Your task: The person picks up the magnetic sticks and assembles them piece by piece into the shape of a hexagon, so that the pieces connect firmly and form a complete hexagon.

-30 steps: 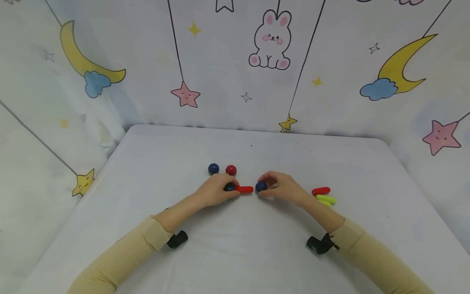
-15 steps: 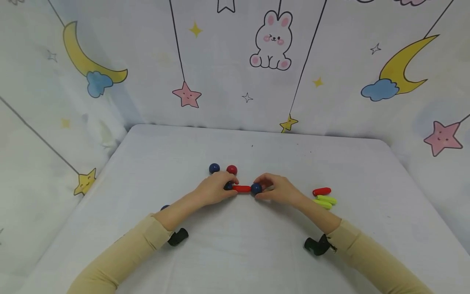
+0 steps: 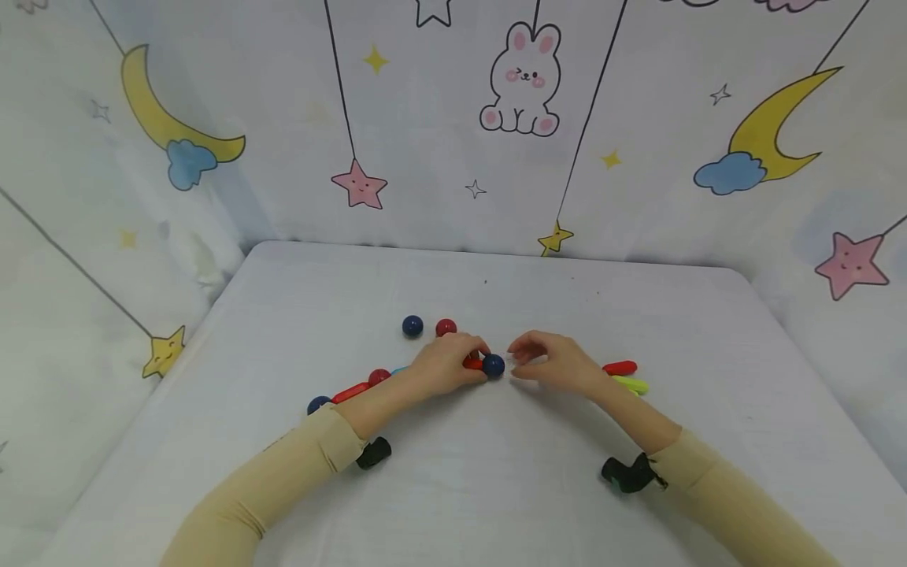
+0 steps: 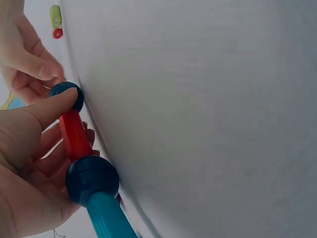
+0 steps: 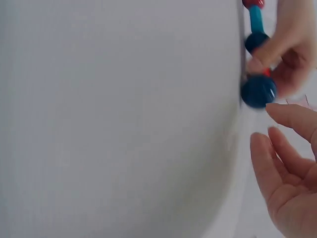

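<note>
A chain of balls and rods lies across the table, with my left hand over its right part. Left thumb and fingers grip a red rod, the thumb reaching onto the dark blue end ball. Behind that rod come another dark blue ball and a light blue rod. Farther left the chain runs through a red ball and a second red rod to a dark blue ball, partly covered by the forearm. My right hand, fingers parted and holding nothing, hovers just right of the end ball.
A loose dark blue ball and a loose red ball sit behind the left hand. Beside the right forearm lie a red rod and yellow-green rods, partly hidden. A patterned cloth hangs behind the table.
The right hand brought the dark blue ball against the red rod's end, then let go and drew back right. My left hand slid right from the middle ball onto the rod.
</note>
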`<state>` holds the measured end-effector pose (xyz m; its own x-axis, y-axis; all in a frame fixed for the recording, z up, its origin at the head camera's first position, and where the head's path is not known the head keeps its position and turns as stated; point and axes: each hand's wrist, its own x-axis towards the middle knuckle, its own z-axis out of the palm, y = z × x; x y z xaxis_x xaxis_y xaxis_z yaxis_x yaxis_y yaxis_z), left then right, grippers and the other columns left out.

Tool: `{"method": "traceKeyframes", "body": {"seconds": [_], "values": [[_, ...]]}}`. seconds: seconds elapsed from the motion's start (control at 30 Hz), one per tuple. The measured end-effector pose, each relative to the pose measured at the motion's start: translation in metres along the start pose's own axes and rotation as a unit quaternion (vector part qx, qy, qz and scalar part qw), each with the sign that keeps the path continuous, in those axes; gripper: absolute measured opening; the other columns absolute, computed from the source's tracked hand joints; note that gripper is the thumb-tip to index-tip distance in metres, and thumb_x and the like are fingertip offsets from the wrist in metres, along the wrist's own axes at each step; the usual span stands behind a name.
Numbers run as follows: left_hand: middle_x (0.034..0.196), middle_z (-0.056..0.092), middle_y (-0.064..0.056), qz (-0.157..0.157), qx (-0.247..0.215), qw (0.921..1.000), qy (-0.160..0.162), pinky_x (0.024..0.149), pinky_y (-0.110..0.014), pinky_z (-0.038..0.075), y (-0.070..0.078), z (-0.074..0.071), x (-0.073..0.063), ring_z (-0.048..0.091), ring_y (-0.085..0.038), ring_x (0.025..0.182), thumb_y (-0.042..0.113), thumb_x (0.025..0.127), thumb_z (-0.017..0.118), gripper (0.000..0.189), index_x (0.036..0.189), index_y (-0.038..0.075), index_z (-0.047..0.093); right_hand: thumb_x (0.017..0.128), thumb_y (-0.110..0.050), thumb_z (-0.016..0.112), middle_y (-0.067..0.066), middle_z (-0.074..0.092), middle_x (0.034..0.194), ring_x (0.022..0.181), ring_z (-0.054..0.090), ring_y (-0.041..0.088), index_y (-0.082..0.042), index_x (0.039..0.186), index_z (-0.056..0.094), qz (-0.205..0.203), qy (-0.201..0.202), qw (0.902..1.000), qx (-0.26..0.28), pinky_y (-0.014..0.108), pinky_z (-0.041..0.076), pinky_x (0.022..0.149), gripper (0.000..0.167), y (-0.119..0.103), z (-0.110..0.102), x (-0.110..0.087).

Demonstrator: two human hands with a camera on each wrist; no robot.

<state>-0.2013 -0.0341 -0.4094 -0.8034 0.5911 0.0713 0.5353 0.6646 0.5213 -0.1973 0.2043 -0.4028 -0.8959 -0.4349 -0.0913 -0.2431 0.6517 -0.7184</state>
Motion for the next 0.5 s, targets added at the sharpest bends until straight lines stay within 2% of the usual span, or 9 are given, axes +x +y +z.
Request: {"method": "traceKeyframes", "body": {"seconds": [0.23, 0.4, 0.5], "values": [[0.101, 0.066, -0.004, 0.01, -0.013, 0.9999, -0.004, 0.077, -0.029, 0.048, -0.004, 0.002, -0.004, 0.055, -0.016, 0.087, 0.018, 0.087, 0.075, 0.033, 0.118, 0.008, 0.067, 0.091, -0.016, 0.069, 0.01, 0.064, 0.112, 0.104, 0.057, 0.029, -0.006, 0.11, 0.068, -0.002, 0.047, 0.9946, -0.093, 0.047, 0.051, 0.087, 0.021, 0.025, -0.059, -0.037], [0.099, 0.064, -0.002, 0.01, -0.021, 0.9997, -0.002, 0.077, -0.028, 0.048, -0.01, 0.0, -0.008, 0.055, -0.015, 0.086, 0.017, 0.087, 0.075, 0.032, 0.117, 0.009, 0.067, 0.092, -0.017, 0.067, 0.019, 0.062, 0.115, 0.107, 0.056, 0.039, -0.005, 0.111, 0.069, 0.04, 0.028, 0.9887, -0.141, 0.052, 0.051, 0.084, 0.022, 0.051, -0.09, -0.059], [0.098, 0.064, -0.001, 0.007, -0.027, 0.9996, -0.002, 0.076, -0.027, 0.047, -0.012, -0.003, -0.011, 0.055, -0.015, 0.086, 0.016, 0.086, 0.075, 0.031, 0.116, 0.009, 0.067, 0.092, -0.016, 0.067, 0.018, 0.064, 0.113, 0.105, 0.056, 0.039, -0.005, 0.11, 0.069, 0.055, 0.013, 0.9893, -0.134, 0.05, 0.051, 0.079, 0.022, 0.062, -0.096, -0.066]]}}
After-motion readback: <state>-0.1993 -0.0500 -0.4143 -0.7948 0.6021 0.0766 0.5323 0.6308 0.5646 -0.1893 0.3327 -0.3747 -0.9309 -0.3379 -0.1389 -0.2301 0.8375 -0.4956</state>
